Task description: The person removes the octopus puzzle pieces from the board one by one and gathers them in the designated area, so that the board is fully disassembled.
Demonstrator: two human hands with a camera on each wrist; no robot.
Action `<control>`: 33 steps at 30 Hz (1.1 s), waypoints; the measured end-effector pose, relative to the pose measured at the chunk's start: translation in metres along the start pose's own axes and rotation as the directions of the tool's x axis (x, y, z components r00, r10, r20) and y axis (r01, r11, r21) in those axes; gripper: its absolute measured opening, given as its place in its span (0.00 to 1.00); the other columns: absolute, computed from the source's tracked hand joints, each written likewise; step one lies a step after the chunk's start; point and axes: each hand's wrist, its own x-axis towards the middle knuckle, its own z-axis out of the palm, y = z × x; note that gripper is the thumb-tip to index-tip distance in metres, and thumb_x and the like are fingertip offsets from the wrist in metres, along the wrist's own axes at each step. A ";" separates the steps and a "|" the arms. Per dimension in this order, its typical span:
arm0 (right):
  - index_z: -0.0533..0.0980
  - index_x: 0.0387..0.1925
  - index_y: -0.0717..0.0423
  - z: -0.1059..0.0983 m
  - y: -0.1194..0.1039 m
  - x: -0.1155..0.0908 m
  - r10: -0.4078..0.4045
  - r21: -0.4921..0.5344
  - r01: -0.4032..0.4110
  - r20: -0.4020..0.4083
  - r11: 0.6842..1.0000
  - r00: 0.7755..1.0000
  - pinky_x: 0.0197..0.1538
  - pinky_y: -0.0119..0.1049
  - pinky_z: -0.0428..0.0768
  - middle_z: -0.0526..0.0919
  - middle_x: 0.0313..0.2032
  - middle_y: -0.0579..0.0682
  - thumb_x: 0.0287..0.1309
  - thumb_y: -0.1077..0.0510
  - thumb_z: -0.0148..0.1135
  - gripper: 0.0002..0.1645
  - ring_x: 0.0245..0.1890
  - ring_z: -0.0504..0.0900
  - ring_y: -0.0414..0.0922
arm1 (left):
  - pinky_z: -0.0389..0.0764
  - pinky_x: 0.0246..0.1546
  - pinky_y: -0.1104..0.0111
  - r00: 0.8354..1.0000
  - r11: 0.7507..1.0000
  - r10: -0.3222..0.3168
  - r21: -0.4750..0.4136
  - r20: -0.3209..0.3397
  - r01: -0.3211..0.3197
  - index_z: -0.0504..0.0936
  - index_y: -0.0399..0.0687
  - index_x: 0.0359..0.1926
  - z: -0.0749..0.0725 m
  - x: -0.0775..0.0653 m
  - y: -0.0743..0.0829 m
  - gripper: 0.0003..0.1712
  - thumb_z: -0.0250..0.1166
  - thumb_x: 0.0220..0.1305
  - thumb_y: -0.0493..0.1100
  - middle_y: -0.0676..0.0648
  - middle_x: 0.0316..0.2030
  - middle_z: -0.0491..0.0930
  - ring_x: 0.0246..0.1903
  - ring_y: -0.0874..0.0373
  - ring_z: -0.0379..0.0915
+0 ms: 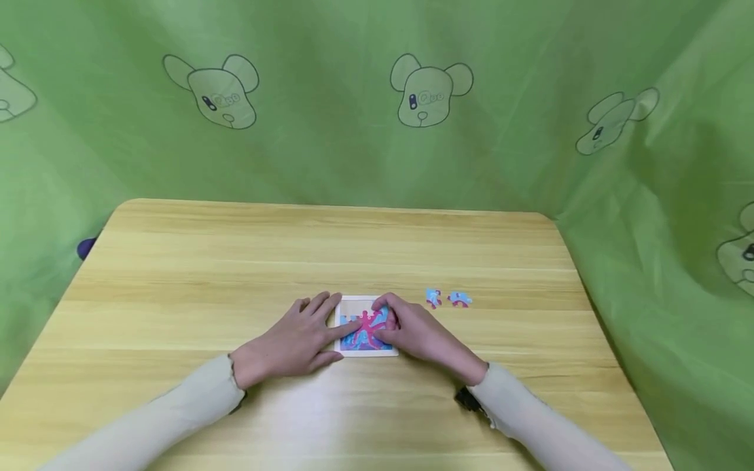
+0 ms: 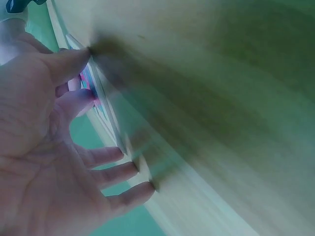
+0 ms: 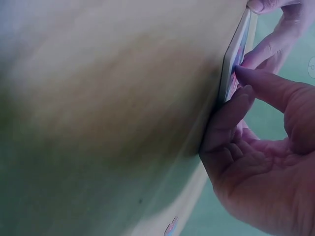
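A small jigsaw puzzle (image 1: 368, 330) with a pink octopus on blue sits in a white-rimmed tray (image 1: 371, 354). Bare backing shows in its upper part. My left hand (image 1: 297, 340) lies spread at the tray's left side, its index fingertip touching the octopus. In the left wrist view the other fingers of the left hand (image 2: 54, 132) reach down beside the tray. At the right edge, my right hand (image 1: 421, 330) has its thumb on the puzzle face and its fingers bent. The right wrist view shows the right hand (image 3: 266, 152) against the tray; whether it pinches a piece is hidden.
Two loose puzzle pieces, one (image 1: 432, 298) beside the other (image 1: 459, 299), lie right of and beyond the tray on the wooden table (image 1: 235, 261). A green curtain (image 1: 330, 150) with animal-head drawings hangs behind the table. Something purple (image 1: 86, 248) shows at the left edge.
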 end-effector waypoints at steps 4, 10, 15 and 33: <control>0.77 0.60 0.55 0.001 -0.001 0.001 -0.002 -0.012 0.001 -0.016 1.000 1.000 0.32 0.34 0.71 0.76 0.30 0.45 0.70 0.62 0.75 0.21 0.26 0.71 0.41 | 0.74 0.63 0.34 1.000 1.000 -0.011 0.010 0.006 0.011 0.72 0.62 0.82 -0.001 0.001 -0.001 0.36 0.64 0.80 0.62 0.27 0.77 0.64 0.74 0.32 0.63; 0.77 0.59 0.53 0.004 -0.003 0.000 -0.002 -0.014 0.002 -0.029 1.000 1.000 0.32 0.34 0.71 0.76 0.30 0.45 0.70 0.62 0.74 0.21 0.26 0.71 0.41 | 0.73 0.63 0.34 0.999 1.000 -0.023 -0.005 0.024 0.023 0.71 0.62 0.83 -0.003 0.001 -0.002 0.37 0.64 0.79 0.63 0.28 0.76 0.63 0.73 0.33 0.62; 0.75 0.63 0.54 0.002 -0.003 -0.001 0.014 -0.011 -0.014 -0.030 1.000 0.999 0.33 0.35 0.72 0.77 0.31 0.46 0.70 0.60 0.75 0.25 0.27 0.72 0.41 | 0.73 0.63 0.35 0.999 1.000 -0.021 0.001 0.024 0.021 0.71 0.62 0.83 -0.001 0.002 -0.001 0.37 0.64 0.79 0.63 0.29 0.76 0.63 0.73 0.33 0.62; 0.75 0.58 0.57 -0.012 0.007 0.008 0.030 -0.008 -0.031 -0.087 1.000 0.996 0.36 0.36 0.70 0.74 0.35 0.51 0.69 0.62 0.76 0.23 0.32 0.70 0.45 | 0.74 0.63 0.36 1.000 0.999 -0.015 0.028 0.027 0.014 0.70 0.63 0.83 0.001 0.006 0.000 0.38 0.63 0.79 0.65 0.29 0.76 0.64 0.72 0.34 0.62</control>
